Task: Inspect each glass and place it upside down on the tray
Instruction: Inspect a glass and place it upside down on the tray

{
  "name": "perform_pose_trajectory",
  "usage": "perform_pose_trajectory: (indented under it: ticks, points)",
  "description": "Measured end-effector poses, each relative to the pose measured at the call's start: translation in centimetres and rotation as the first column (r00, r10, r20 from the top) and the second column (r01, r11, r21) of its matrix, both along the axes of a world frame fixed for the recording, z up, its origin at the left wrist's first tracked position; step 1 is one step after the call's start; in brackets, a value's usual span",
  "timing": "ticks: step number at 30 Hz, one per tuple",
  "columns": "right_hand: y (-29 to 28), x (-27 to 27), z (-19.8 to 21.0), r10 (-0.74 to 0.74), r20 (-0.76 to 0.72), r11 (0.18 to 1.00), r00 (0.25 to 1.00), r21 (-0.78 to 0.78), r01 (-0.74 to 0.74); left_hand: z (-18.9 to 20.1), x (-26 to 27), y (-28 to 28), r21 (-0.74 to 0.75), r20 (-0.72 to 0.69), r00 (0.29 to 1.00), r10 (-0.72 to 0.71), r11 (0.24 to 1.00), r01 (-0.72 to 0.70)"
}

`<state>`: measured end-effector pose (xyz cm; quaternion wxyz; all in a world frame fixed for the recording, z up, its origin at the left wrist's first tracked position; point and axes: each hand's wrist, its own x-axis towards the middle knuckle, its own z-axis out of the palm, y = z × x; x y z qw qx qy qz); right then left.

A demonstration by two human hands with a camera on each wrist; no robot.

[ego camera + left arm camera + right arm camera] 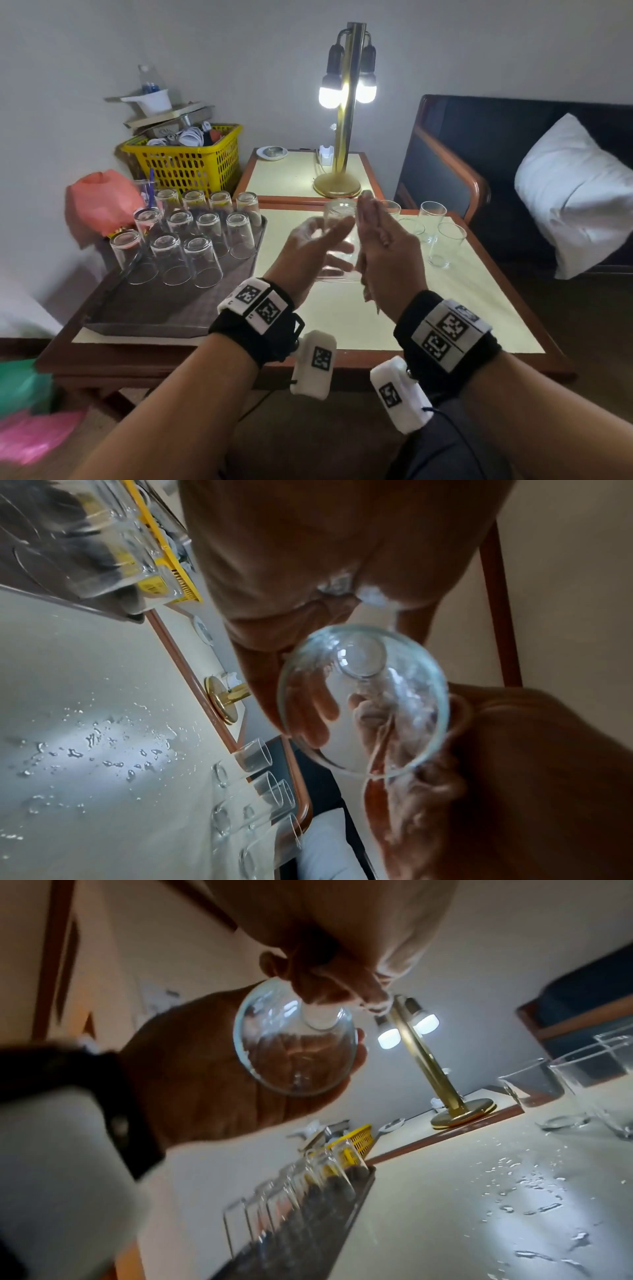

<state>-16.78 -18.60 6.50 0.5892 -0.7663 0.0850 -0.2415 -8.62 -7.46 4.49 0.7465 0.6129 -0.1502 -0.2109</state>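
On the table (342, 325), the tray (154, 315) sits along the left edge with upturned glasses (191, 236) in rows at its far end, upright glasses (438, 236) stand near the far right corner, and behind the far edge a lamp (342, 137) stands on a side table (284, 174).
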Motion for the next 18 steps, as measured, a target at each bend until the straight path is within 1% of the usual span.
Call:
perform_pose_trajectory:
  ticks: [1,2,3,5,6,7,8,9,10,11,12,13,14,15,16,17,18]
  points:
    - [0.5,-0.3,-0.3,0.032,0.012,0.999,0.999,-0.039,-0.031,0.2,0.3,0.0,-0.028,0.006,0.997,0.078,0.997,-0.078]
    - [1.0,-0.7,-0.6,0.073,0.021,0.995,0.997,-0.072,-0.071,0.4,0.4,0.1,-0.059,-0.008,0.993,0.115,0.992,-0.115]
    - [1.3,-0.9,-1.0,0.094,0.026,0.992,0.995,-0.083,-0.091,0.6,0.4,0.2,-0.063,-0.043,0.993,0.111,0.992,-0.113]
    - [0.2,-0.2,-1.0,0.022,0.003,0.999,1.000,-0.040,-0.022,0.8,0.2,0.2,-0.006,-0.090,0.996,-0.008,1.000,0.007]
    - [-0.3,0.0,-0.6,-0.014,-0.011,1.000,1.000,0.002,0.014,0.6,0.0,0.1,0.024,-0.068,0.996,-0.059,0.998,0.061]
    - [-0.5,0.0,-0.5,-0.032,-0.012,0.999,0.999,0.020,0.032,0.5,-0.2,0.0,0.030,-0.039,0.998,-0.058,0.998,0.059]
    - [-0.3,-0.2,-0.4,-0.021,-0.005,1.000,1.000,0.012,0.021,0.3,0.0,-0.2,0.013,-0.015,1.000,-0.009,1.000,0.009]
    - [0.3,-0.5,-0.5,0.009,0.002,1.000,1.000,-0.025,-0.009,0.5,0.1,-0.2,-0.011,-0.002,0.998,0.067,0.998,-0.067]
    - [1.0,-1.0,-0.7,0.048,0.018,0.997,0.999,-0.059,-0.047,0.5,0.1,-0.2,-0.039,0.001,0.994,0.111,0.993,-0.111]
    - [1.3,-1.3,-0.9,0.069,0.030,0.994,0.997,-0.083,-0.066,0.6,0.0,-0.2,-0.047,-0.022,0.993,0.112,0.992,-0.113]
    - [1.1,-1.2,-0.9,0.056,0.025,0.995,0.998,-0.086,-0.054,0.6,-0.2,-0.1,-0.040,-0.053,0.997,0.056,0.998,-0.058]
    - [0.5,-0.7,-0.7,0.023,0.009,0.998,1.000,-0.058,-0.022,0.5,-0.4,-0.1,-0.013,-0.063,0.998,-0.007,1.000,0.006]
    - [0.0,-0.6,-0.2,-0.005,-0.009,1.000,1.000,-0.011,0.005,0.3,-0.4,-0.2,0.021,-0.037,0.998,-0.050,0.998,0.051]
    - [-0.3,-0.4,-0.2,-0.018,-0.013,1.000,1.000,0.016,0.018,0.2,-0.5,-0.3,0.036,-0.001,0.999,-0.036,0.999,0.036]
    - [-0.1,-0.6,-0.1,-0.008,-0.007,1.000,1.000,0.011,0.008,0.1,-0.3,-0.4,0.029,0.030,0.999,0.020,0.999,-0.021]
    - [0.4,-0.8,-0.3,0.021,0.003,0.999,1.000,-0.031,-0.021,0.3,-0.1,-0.4,-0.001,0.038,0.995,0.089,0.996,-0.089]
    - [1.0,-1.2,-0.6,0.062,0.015,0.996,0.998,-0.069,-0.061,0.5,0.1,-0.4,-0.037,0.020,0.994,0.111,0.993,-0.110]
